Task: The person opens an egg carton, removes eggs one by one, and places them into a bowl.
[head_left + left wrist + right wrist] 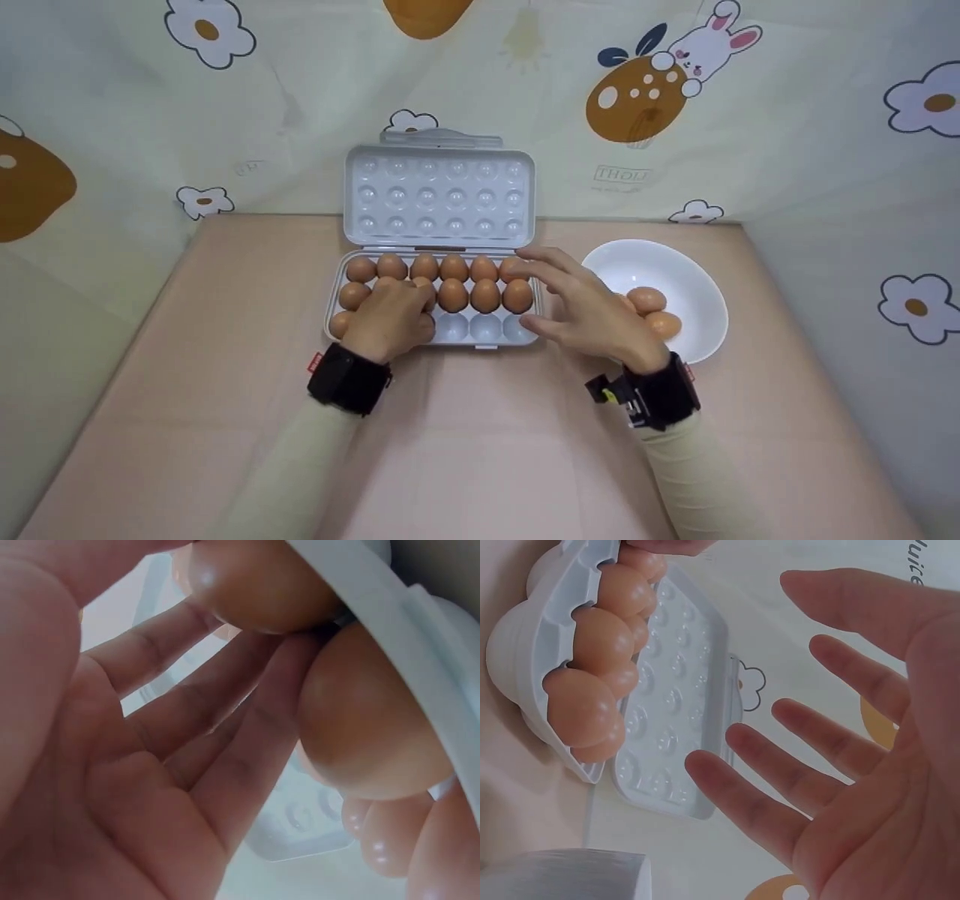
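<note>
A pale plastic egg carton (486, 328) stands at the table's back, its lid (441, 208) raised. Brown eggs fill the back row, and eggs show along the middle row. In front, an egg (341, 325) sits at the left end, and cups right of the left hand are bare. My left hand (390, 319) reaches over the front-left cups and hides some of them. Its thumb and fingers hold an egg (262, 585) at the carton's rim, beside another egg (375, 712). My right hand (596, 315) hovers at the carton's right end, fingers spread, holding nothing.
Right of the carton is a white bowl (705, 322) with two eggs (646, 300) plainly visible and part of another behind the right hand. A pinkish cloth covers the table (480, 465). A patterned curtain (300, 90) hangs behind and at both sides.
</note>
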Tool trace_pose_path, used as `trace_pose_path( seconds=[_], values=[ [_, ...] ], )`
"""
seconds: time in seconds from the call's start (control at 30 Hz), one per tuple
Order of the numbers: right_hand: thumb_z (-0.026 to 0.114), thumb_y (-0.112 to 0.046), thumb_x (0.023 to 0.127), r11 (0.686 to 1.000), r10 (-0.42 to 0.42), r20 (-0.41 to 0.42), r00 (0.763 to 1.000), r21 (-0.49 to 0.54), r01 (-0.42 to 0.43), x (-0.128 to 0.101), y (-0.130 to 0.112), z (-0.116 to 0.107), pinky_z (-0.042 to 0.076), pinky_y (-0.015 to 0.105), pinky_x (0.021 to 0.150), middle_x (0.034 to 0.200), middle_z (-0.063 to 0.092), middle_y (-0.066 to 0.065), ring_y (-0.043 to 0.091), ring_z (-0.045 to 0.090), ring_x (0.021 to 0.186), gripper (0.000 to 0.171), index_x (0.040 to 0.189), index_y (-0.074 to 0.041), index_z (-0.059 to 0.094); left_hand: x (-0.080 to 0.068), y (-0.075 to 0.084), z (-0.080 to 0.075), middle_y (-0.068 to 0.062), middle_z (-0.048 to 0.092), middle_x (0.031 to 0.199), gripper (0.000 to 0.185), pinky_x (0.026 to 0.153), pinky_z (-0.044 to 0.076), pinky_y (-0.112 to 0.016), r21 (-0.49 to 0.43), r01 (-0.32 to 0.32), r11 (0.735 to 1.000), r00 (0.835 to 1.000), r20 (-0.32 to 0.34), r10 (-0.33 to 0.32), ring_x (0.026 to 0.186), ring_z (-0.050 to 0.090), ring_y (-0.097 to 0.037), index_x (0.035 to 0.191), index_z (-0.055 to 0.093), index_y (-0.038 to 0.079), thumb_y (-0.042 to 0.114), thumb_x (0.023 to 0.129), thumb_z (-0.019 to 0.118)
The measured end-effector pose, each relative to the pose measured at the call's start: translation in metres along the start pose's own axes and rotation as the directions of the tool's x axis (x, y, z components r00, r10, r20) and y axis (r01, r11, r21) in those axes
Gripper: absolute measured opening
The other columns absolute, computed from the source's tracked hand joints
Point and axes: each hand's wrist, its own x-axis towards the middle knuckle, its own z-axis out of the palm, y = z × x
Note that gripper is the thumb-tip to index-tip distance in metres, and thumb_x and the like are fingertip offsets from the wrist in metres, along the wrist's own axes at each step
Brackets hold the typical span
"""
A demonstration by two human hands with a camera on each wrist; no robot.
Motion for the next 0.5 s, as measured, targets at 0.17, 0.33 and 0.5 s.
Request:
trace_pose_path(
  seconds=[0.17, 0.33, 0.5],
  values=[
    [0.085, -0.01, 0.089, 1.0, 0.0, -0.003, 1.0, -0.002, 0.0, -0.0015, 0.0011, 0.0011, 0.043, 0.039, 0.118, 0.155, 0.052, 0.001, 0.017, 0.049, 0.145, 0.06, 0.145, -0.018, 0.063, -0.0002, 0.0018, 0.0038, -0.009, 0.061, 0.071, 0.015, 0.058, 0.048, -0.045, 0.104, -0.058, 0.993, 0.997, -0.051, 0.064, 0.069, 0.055, -0.035, 0.072, 0.062, 0.009, -0.004, 0.078, 0.065],
    [0.085, -0.01, 0.089, 1.0, 0.002, -0.005, 1.0, 0.012, -0.002, -0.0017, 0.0023, 0.0005, 0.043, 0.039, 0.118, 0.156, 0.051, -0.003, 0.015, 0.049, 0.144, 0.063, 0.146, -0.024, 0.063, -0.0013, 0.0029, 0.0038, -0.01, 0.065, 0.08, 0.011, 0.067, 0.051, -0.047, 0.103, -0.036, 0.994, 0.999, -0.002, 0.036, 0.078, 0.056, -0.037, 0.08, 0.067, 0.008, 0.003, 0.078, 0.076],
    [0.085, -0.009, 0.089, 0.999, -0.004, -0.003, 1.0, 0.032, 0.004, -0.0017, 0.0032, -0.0001, 0.043, 0.04, 0.118, 0.156, 0.05, -0.004, 0.016, 0.049, 0.145, 0.065, 0.147, -0.026, 0.062, -0.0001, 0.0029, 0.0035, -0.008, 0.064, 0.078, 0.011, 0.065, 0.05, -0.044, 0.092, -0.017, 0.996, 1.0, 0.003, 0.017, 0.076, 0.055, -0.035, 0.078, 0.068, 0.008, 0.0, 0.077, 0.076]
  ],
)
